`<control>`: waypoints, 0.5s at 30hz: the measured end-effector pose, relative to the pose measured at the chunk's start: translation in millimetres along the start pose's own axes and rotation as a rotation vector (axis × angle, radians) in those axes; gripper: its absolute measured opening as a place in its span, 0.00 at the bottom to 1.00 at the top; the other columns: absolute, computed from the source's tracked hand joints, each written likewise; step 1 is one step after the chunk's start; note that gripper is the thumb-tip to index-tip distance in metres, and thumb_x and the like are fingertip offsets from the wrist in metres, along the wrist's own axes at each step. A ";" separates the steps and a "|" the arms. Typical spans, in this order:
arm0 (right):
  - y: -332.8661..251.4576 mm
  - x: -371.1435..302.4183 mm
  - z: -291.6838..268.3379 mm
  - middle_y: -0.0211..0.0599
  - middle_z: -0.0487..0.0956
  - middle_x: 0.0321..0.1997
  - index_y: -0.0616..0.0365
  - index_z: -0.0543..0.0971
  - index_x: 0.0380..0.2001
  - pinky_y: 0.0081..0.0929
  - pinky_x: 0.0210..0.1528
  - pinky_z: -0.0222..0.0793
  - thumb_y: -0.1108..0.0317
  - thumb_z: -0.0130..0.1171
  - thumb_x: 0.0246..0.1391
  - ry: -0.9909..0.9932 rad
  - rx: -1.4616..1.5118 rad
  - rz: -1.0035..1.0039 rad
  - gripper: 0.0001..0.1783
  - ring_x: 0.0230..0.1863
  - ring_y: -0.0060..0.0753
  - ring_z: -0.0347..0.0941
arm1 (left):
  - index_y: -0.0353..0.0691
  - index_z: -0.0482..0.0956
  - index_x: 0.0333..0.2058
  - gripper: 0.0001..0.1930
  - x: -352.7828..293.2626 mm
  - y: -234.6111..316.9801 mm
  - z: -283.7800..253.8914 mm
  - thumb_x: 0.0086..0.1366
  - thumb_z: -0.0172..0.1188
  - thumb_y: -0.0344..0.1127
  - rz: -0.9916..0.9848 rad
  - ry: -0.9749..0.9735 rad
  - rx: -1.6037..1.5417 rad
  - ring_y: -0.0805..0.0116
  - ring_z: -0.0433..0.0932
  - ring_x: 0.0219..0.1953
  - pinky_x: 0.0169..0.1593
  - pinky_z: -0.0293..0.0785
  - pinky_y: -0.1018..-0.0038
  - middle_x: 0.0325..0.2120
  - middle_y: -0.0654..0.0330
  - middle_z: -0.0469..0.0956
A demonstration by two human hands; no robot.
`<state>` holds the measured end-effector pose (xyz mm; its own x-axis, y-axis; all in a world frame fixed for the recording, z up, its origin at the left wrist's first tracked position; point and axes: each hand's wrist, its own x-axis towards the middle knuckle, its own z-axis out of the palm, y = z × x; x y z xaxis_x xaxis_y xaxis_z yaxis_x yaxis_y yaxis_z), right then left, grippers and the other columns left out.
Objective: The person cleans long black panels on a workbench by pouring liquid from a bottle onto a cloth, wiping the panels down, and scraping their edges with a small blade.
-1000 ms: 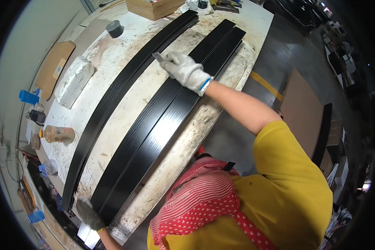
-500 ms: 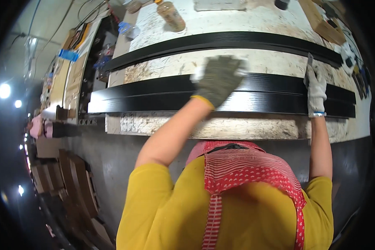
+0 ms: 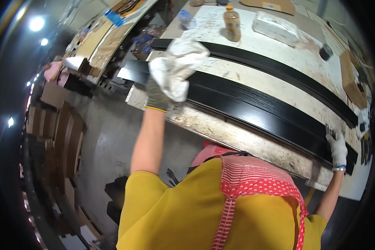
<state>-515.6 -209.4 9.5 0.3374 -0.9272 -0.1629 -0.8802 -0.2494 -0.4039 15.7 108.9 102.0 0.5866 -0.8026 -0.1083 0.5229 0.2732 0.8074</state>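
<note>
My left hand (image 3: 156, 96), in a dark olive work glove, is closed on a crumpled white cloth (image 3: 180, 62) near the left end of two long black boards (image 3: 254, 109) lying side by side. The cloth hides that part of the boards and most of my fingers. At the boards' right end is my right hand (image 3: 338, 151), in a white glove, its fingers round a thin metal blade-like tool (image 3: 328, 130). Its exact kind is hard to make out. A separate long black strip (image 3: 279, 68) lies farther back on the worktable.
On the stained white worktable (image 3: 221, 124) stand a drink bottle (image 3: 232, 26) and a dark cup (image 3: 326, 52), with a wrapped white block (image 3: 276, 29) between. An open cardboard box (image 3: 349, 79) sits at the right edge. A person (image 3: 60, 74) stands far left, near stacked brown boards (image 3: 56, 121).
My left hand has swept left along the boards with the cloth, from their middle toward the left end. The view has turned, so the boards now slant. My right hand stays at their right end.
</note>
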 end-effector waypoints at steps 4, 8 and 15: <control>-87.8 -27.2 -10.4 0.47 0.73 0.55 0.59 0.72 0.52 0.38 0.56 0.66 0.63 0.62 0.54 0.226 -0.452 -0.253 0.23 0.55 0.48 0.70 | 0.35 0.70 0.47 0.22 -16.9 -51.6 5.7 0.70 0.49 0.50 0.184 0.079 0.145 0.69 0.81 0.36 0.32 0.80 0.75 0.40 0.58 0.80; -224.9 -53.8 33.7 0.42 0.73 0.57 0.61 0.68 0.58 0.32 0.57 0.68 0.65 0.54 0.60 -0.013 0.645 -0.453 0.24 0.57 0.39 0.70 | 0.34 0.69 0.54 0.22 2.3 -94.5 30.8 0.70 0.51 0.45 0.110 -0.411 0.057 0.69 0.77 0.44 0.46 0.78 0.74 0.46 0.57 0.75; -233.5 -21.2 134.2 0.39 0.74 0.56 0.58 0.68 0.58 0.33 0.59 0.69 0.57 0.42 0.66 -0.602 1.742 -0.332 0.23 0.56 0.34 0.72 | 0.30 0.64 0.60 0.23 27.5 -131.7 9.8 0.66 0.45 0.29 0.539 -0.392 1.138 0.53 0.65 0.63 0.68 0.56 0.65 0.58 0.44 0.68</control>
<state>-272.4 -94.0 -13.5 0.8001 -0.5999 0.0072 0.3910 0.5123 -0.7646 -43.0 45.6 -1.6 0.2391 -0.8861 0.3971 -0.6404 0.1635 0.7505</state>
